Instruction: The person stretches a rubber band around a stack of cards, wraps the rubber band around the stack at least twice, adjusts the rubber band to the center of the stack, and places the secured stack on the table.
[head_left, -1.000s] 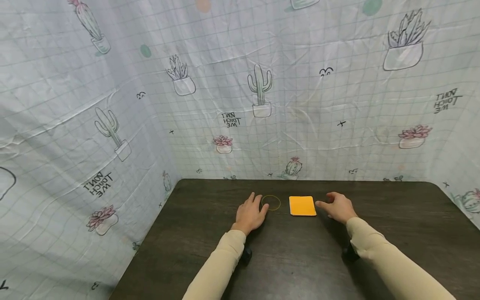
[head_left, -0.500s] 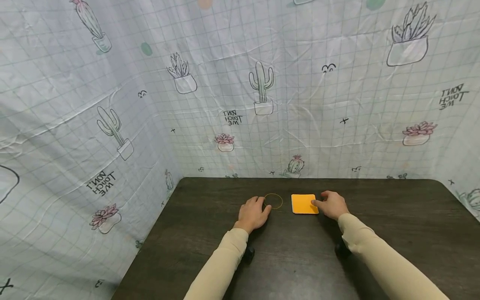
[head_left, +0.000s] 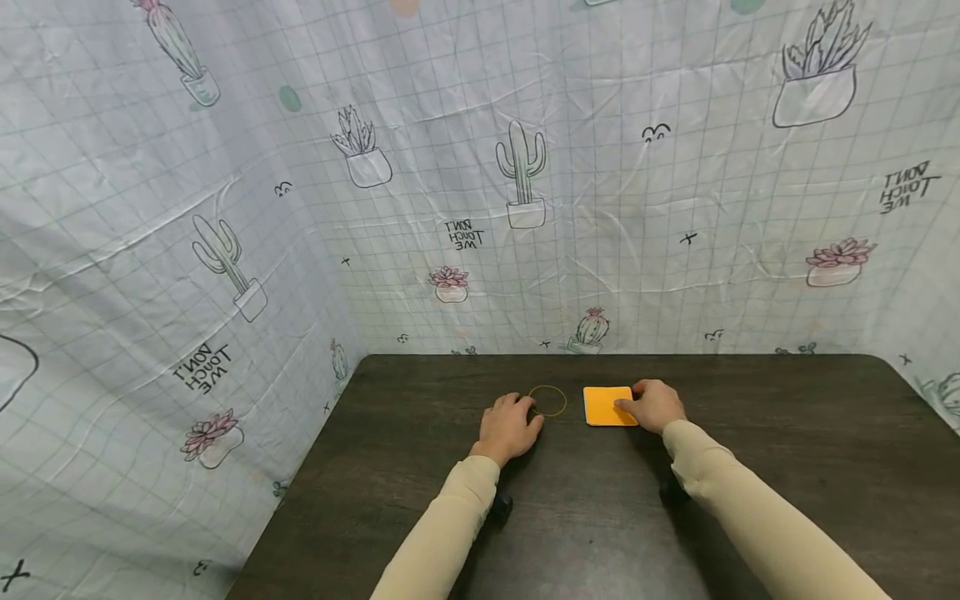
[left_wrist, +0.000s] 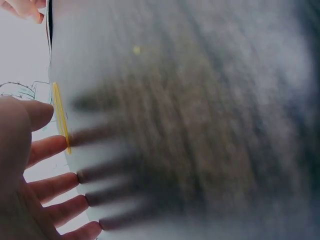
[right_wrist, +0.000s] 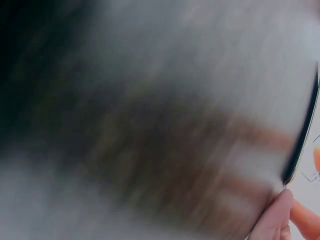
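A thin orange square with rounded corners (head_left: 603,406) lies flat on the dark table in the head view. My right hand (head_left: 654,407) pinches its right edge, thumb over the top face and fingers at the far side. Its dark thin edge (right_wrist: 302,131) rises from beside my right fingers (right_wrist: 281,207) in the right wrist view. To the left is a yellow rubber band (head_left: 555,388), laid out as a loop. My left hand (head_left: 506,429) rests with fingertips on the table, the index fingertip right at the band (left_wrist: 61,117). Fingers of this hand are spread and loosely bent.
The dark wooden table (head_left: 585,517) ends at a back edge just beyond the hands. Behind and beside it hangs a pale curtain (head_left: 622,225) printed with cacti and grid lines.
My right hand has moved left from beside the orange square, and its thumb now lies over it. My left hand has curled its fingers slightly beside the rubber band and otherwise barely moved.
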